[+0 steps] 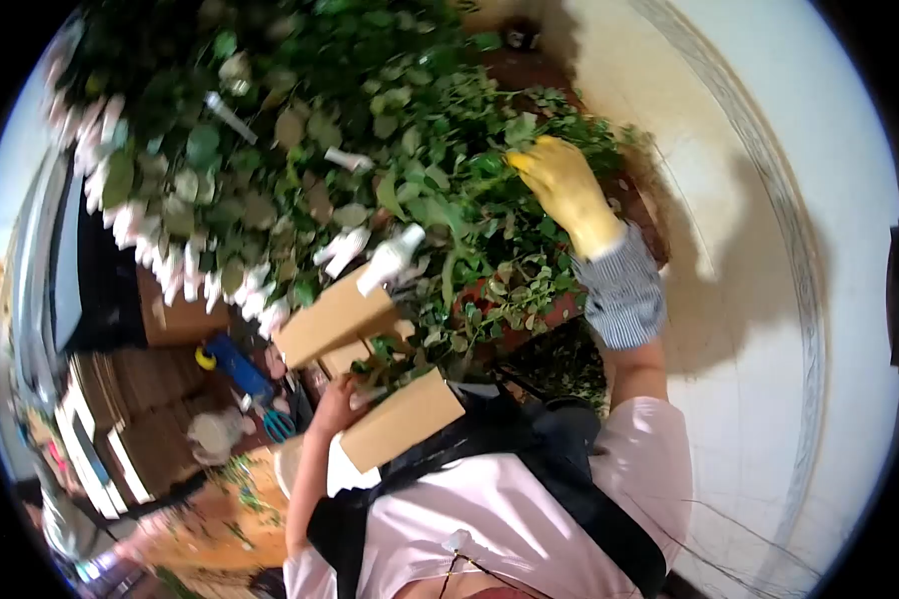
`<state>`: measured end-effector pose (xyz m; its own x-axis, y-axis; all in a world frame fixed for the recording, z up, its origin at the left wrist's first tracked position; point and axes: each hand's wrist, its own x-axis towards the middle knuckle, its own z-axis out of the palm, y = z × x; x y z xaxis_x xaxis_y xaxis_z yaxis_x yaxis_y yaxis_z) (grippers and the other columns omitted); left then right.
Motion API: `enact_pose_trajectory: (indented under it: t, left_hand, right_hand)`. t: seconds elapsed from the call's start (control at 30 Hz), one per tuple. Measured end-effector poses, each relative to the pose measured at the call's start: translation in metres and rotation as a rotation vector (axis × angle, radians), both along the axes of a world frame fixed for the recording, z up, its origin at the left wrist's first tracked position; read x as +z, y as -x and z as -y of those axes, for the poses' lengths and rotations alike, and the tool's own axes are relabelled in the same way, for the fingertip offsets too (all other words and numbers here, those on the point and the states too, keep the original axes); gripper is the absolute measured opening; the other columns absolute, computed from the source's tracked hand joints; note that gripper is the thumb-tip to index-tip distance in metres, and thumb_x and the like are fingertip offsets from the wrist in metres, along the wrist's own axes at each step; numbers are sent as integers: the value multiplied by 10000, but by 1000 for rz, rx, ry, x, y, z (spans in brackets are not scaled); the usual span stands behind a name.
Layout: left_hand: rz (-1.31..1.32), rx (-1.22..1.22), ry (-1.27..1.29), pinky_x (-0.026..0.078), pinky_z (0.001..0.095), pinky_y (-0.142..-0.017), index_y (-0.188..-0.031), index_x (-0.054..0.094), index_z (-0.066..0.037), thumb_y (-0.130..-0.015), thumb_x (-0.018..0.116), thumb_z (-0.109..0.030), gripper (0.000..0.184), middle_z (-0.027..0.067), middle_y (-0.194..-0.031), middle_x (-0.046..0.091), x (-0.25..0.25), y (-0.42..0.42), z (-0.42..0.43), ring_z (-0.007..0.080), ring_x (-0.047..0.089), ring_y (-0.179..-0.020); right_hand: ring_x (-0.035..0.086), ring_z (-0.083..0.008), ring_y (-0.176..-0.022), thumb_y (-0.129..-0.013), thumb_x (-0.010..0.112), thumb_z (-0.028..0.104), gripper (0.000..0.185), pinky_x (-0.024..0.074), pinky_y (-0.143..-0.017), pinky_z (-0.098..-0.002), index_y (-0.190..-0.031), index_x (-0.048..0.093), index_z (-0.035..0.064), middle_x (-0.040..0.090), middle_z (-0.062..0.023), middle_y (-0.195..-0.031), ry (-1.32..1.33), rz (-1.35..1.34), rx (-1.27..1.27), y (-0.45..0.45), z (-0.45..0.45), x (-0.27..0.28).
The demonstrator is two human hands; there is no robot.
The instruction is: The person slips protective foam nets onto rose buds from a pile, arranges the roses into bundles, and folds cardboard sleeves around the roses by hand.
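Note:
My left hand (339,405) is bare and reaches in between two pieces of brown cardboard (402,421), close to some leafy stems. Its fingers are curled, and what they hold is hidden. On my right hand (561,188) is a yellow glove with a striped cuff. That hand lies at the right end of a large heap of leafy green stems (420,190), fingers bent together with their tips among the leaves; what is in them is blurred. Pale pink flower heads (135,225) line the heap's left side. White wrappers or tags (390,258) lie on the leaves.
A pale wall (744,240) stands close on my right. To the left are stacked cardboard sheets (135,394), a blue tool-like object (238,364), teal-handled scissors (279,424) and an orange-brown surface (205,529) with plant scraps. Cut leaves (564,369) lie in a dark space below the heap.

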<state>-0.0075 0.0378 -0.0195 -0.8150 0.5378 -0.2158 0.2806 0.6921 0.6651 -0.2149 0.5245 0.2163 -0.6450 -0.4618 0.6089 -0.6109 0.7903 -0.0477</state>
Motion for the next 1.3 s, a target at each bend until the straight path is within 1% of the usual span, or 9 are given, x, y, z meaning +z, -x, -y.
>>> enact_pose_trajectory:
  t: [0.13, 0.33, 0.43, 0.57, 0.77, 0.9, 1.03, 1.17, 1.3]
  left_hand:
    - [-157, 114, -25, 500, 484, -895, -1130, 607, -20, -710, 718, -139, 450, 183, -1169, 588, 4, -3, -20, 411, 587, -1034]
    - [-40, 160, 47, 515, 486, -848, -963, 661, 50, -819, 631, -114, 220, 253, -1128, 631, -12, -5, -13, 429, 617, -984]
    - [-74, 126, 73, 517, 476, -857, -850, 682, 57, -850, 626, -121, 187, 211, -1151, 636, 15, -4, -25, 409, 617, -993]
    - [-171, -23, 266, 440, 457, -984, -826, 717, 21, -722, 645, -97, 172, 159, -1210, 612, 7, -2, -22, 354, 546, -1150]
    - [-343, 43, 199, 380, 513, -1042, -1068, 676, -33, -733, 681, -68, 337, 239, -1282, 485, 11, -2, -26, 439, 440, -1210]
    - [-243, 141, 125, 433, 513, -967, -1319, 421, 2, -721, 725, -9, 671, 283, -1224, 455, 0, -4, -18, 491, 458, -1114]
    - [-220, 393, -91, 437, 489, -963, -1333, 432, 7, -753, 752, -47, 665, 260, -1235, 491, -2, -9, -26, 466, 488, -1119]
    - [-202, 315, 28, 445, 488, -901, -1166, 592, 3, -740, 761, -94, 469, 215, -1130, 546, 0, -2, -23, 438, 521, -1046]
    - [-155, 277, 61, 451, 497, -886, -1125, 589, 13, -726, 772, -100, 454, 219, -1112, 544, 1, -2, -22, 439, 524, -1032]
  right_hand:
    - [541, -249, -569, -822, 716, 85, 85, 498, -564, -358, -799, 638, 108, 532, -75, -603, -13, 354, 157, -84, 63, -9]
    - [685, -258, -725, -909, 634, 188, 177, 558, -688, -415, -1058, 725, 157, 708, -92, -806, -364, 961, -26, -122, 146, -170]
    - [710, -238, -932, -906, 619, 173, 229, 551, -808, -393, -1112, 719, 171, 738, -90, -1009, -242, 990, -55, -136, 142, -227]
    - [695, -278, -773, -848, 577, 110, 162, 537, -669, -399, -789, 727, 89, 715, -93, -796, -556, 767, -165, -131, 158, -216]
    - [674, -307, -854, -804, 607, 141, 130, 528, -743, -446, -861, 721, 116, 706, -91, -841, -87, 714, -144, -157, 140, -278]
    - [647, -319, -1072, -914, 614, 186, 307, 516, -910, -428, -1209, 661, 114, 691, -136, -1136, 106, 1194, 110, -137, 114, -234]
    - [635, -200, -1085, -998, 566, 219, 298, 511, -941, -331, -1271, 622, 112, 681, -59, -1189, 506, 1404, 172, -97, 80, -146]
    - [649, -171, -1047, -952, 613, 137, 275, 528, -901, -330, -1224, 644, 120, 686, -46, -1181, 868, 925, 7, -44, 54, -88]
    - [587, -257, -1138, -824, 659, 122, 310, 367, -1102, -420, -1129, 688, 167, 669, -53, -1189, -143, 360, -603, 6, 26, -174]
